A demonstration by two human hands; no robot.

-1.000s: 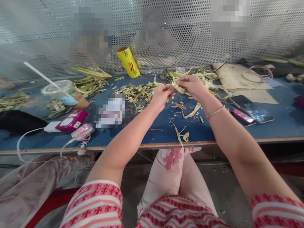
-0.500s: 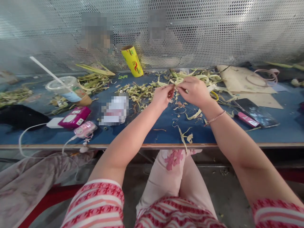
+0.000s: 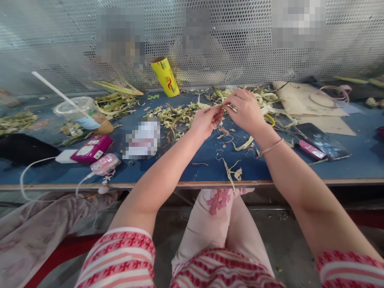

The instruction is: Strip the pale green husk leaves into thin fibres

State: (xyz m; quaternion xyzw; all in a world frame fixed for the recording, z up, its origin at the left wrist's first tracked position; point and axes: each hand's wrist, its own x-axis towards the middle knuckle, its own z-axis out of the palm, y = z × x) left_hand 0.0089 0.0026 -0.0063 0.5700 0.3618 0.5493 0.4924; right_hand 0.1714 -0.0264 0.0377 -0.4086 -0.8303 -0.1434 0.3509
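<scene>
My left hand [image 3: 207, 119] and my right hand [image 3: 243, 109] meet over the table, fingertips almost touching. A thin pale-green plant strip [image 3: 231, 107] shows between my right thumb and fingers. My left fingers are pinched together at the strip's near end; just what they grip is too small to make out. Beneath and behind my hands lies a heap of dry, pale-green plant scraps [image 3: 177, 116]. Longer peeled strips [image 3: 267, 98] are piled past my right hand. A forked dry strip [image 3: 229, 174] hangs over the table's front edge.
A yellow cardboard tube [image 3: 165, 77] stands near the perforated metal screen [image 3: 240, 60]. On the left are a plastic cup with a straw [image 3: 87, 114], a magenta box [image 3: 92, 149] and a pink case [image 3: 105, 164] with cables. A phone [image 3: 325, 142] and brown paper [image 3: 300, 102] lie right.
My right hand has lifted slightly and turned, so the pale strip in its fingers shows more. My left hand stays pinched in nearly the same place. The view has shifted a little.
</scene>
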